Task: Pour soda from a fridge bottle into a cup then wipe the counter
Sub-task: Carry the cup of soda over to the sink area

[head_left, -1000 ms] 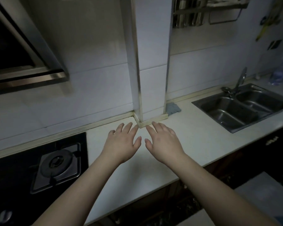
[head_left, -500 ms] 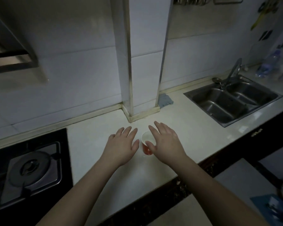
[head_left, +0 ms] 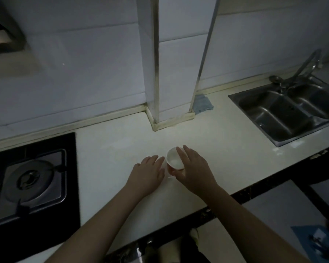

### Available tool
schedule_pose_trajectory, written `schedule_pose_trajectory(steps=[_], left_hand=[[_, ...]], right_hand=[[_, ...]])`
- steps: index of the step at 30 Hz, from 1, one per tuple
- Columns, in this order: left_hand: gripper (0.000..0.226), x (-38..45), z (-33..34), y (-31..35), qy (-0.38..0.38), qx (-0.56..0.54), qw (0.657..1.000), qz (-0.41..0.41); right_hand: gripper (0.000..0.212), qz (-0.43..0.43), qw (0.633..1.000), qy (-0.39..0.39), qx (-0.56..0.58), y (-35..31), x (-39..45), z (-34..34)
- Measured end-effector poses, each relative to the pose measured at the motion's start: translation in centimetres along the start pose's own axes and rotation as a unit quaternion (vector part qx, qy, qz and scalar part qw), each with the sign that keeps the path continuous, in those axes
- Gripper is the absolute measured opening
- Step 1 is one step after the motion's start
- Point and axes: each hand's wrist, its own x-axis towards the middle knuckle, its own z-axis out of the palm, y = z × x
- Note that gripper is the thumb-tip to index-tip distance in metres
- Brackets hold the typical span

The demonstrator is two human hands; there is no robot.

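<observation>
Pale cream stone makes up the countertop (head_left: 226, 149), and near its front edge stands a small round cup (head_left: 174, 161) with a white inside and a reddish outer wall, upright, with its mouth open to the camera. Whether anything is in it cannot be told in the dim light.

The person's right hand (head_left: 195, 168) reaches in from the lower right and lies against the cup's right side, its fingers straight along the rim and its thumb low at the cup's near wall; the hand is relaxed and spread rather than curled tight, and whether it truly clasps the cup cannot be told. The left hand (head_left: 147, 172) lies flat, palm down, over the counter just beside the cup on its left, fingers straight and close together, holding nothing, its fingertips near the cup but apart from it.

Behind the cup a white tiled column with metal corner strips (head_left: 176, 73) rises from the counter. At the column's right foot lies a crumpled blue cloth (head_left: 203, 103), well apart from the cup. Further right a stainless steel double sink (head_left: 285, 114) is set into the counter, with a metal tap (head_left: 302, 69) at its back. On the left sits a black glass gas hob with a round burner (head_left: 32, 179).
</observation>
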Motion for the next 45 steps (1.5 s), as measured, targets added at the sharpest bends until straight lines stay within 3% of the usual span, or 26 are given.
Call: schedule_pose_trajectory(steps=[4,9,14,19,22,28,34,45], left_hand=[[0.045,1.8,2.6,-0.4,-0.049,-0.185,0.978,-0.079],[0.034,3.3,4.5,0.3,-0.014,-0.322,0.928,-0.19],[0.026,4.8,5.5,0.7,0.052,-0.457,0.843,-0.281],[0.023,5.6,5.9,2.0,0.043,-0.53,0.784,-0.321],[0.021,5.9,6.2,2.6,0.039,-0.532,0.777,-0.334],[0.018,6.3,7.3,2.7,0.054,-0.528,0.774,-0.345],[0.015,6.5,8.3,3.0,0.048,-0.528,0.77,-0.355],[0.032,6.9,8.0,4.4,0.066,-0.51,0.781,-0.353]], right_hand=[[0.091,-0.027,0.999,-0.01,0.028,2.2,1.2,1.5],[0.107,-0.041,0.996,-0.037,0.066,4.8,3.1,2.9],[0.117,-0.044,0.982,-0.111,0.147,6.1,4.9,3.3],[0.127,0.002,0.945,-0.178,0.273,7.2,5.8,3.7],[0.129,0.021,0.91,-0.212,0.355,8.1,5.8,4.7],[0.112,0.037,0.857,-0.24,0.454,8.8,6.2,6.5],[0.106,0.013,0.857,-0.226,0.463,9.1,6.7,7.7],[0.087,0.011,0.87,-0.174,0.462,8.6,6.5,8.2]])
